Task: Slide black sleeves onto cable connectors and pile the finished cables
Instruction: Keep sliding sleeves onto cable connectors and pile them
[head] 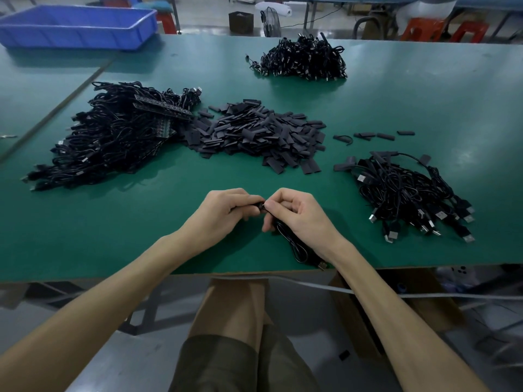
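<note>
Where both hands meet over the near middle of the table [396, 108], one cable [297, 250] is in work. Left hand [226, 213]: fingers curled, thumb and fingertips pinching the cable's short black end from the left. Right hand [297, 213]: fingers curled, thumb and forefinger pinching the same end from the right, knuckles almost touching the left hand's. Held end: long axis level, running left to right between the two grips; whether a sleeve already sits on it cannot be told. Rest of cable: looped under the right palm, trailing toward the near table edge, its plug [322, 265] lying at that edge and pointing near-right. Sleeve heap [254, 131]: short flat black pieces, centre of table, lying every way, a few strays to its right. Left pile [113, 137]: large tangle of black cables, touching the sleeve heap. Right pile [410, 193]: smaller tangle, metal plugs fanned toward the near right. Far pile [305, 59]: black cables, well apart from the others. Blue bin [76, 26]: far left corner.
</note>
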A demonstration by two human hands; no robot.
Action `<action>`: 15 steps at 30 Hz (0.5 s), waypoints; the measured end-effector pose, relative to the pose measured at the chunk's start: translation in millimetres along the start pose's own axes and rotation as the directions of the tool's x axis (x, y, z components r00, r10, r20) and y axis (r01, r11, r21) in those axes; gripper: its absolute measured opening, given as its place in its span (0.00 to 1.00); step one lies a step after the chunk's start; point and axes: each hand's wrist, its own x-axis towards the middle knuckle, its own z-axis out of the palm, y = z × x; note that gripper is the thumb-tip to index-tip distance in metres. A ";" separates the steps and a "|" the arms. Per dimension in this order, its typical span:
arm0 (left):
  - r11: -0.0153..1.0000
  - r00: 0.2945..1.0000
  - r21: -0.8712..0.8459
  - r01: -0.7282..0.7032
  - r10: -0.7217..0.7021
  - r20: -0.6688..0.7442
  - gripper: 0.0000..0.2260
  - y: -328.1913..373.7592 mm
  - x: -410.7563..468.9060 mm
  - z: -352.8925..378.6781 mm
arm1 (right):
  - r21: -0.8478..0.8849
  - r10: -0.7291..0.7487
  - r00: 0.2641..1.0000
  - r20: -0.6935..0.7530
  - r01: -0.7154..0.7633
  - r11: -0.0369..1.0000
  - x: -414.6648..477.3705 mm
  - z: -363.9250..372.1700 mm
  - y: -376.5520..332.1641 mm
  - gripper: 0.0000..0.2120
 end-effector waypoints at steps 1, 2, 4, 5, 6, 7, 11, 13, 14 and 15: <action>1.000 1.000 0.007 0.008 -0.008 0.001 0.11 -0.4 1.1 0.1 | -0.003 -0.001 1.000 0.000 0.001 1.000 0.2 -0.3 -0.1 0.09; 1.000 1.000 0.015 0.024 -0.024 0.006 0.11 -0.9 2.4 0.0 | -0.002 -0.002 1.000 -0.001 0.002 1.000 0.2 -0.8 -0.2 0.09; 0.998 0.999 0.040 0.040 -0.041 0.028 0.12 -2.5 4.0 -0.6 | 0.013 -0.002 1.000 -0.008 0.002 1.000 0.1 -1.6 -0.7 0.09; 0.998 0.999 0.058 0.026 -0.028 0.043 0.11 -2.5 3.8 -0.5 | 0.019 -0.003 1.000 -0.013 0.003 1.000 0.0 -2.0 -1.1 0.08; 0.997 0.998 0.078 0.003 -0.008 0.057 0.11 -2.2 2.6 -0.2 | 0.022 -0.004 1.000 -0.014 0.004 1.000 0.1 -2.2 -1.6 0.08; 0.995 0.998 0.096 -0.019 0.013 0.069 0.10 -1.7 0.9 -0.1 | 0.022 -0.005 1.000 -0.012 0.005 1.000 0.1 -2.0 -2.0 0.08; 0.979 0.995 0.183 -0.087 0.077 0.063 0.11 0.7 -5.1 0.6 | 0.021 -0.006 1.000 0.008 0.006 1.000 0.4 -1.6 -2.3 0.08; 0.965 0.994 0.239 -0.108 0.099 0.051 0.12 2.9 -6.4 1.7 | 0.027 -0.006 1.000 0.013 0.006 1.000 0.1 -2.1 -2.3 0.07; 0.956 0.993 0.268 -0.117 0.109 0.047 0.12 4.2 -7.1 2.1 | 0.032 -0.007 1.000 0.015 0.006 0.999 -0.1 -2.4 -2.3 0.07; 0.947 0.992 0.296 -0.128 0.120 0.045 0.12 5.7 -7.7 2.6 | 0.034 -0.006 1.000 0.016 0.006 0.999 -0.2 -2.8 -2.3 0.07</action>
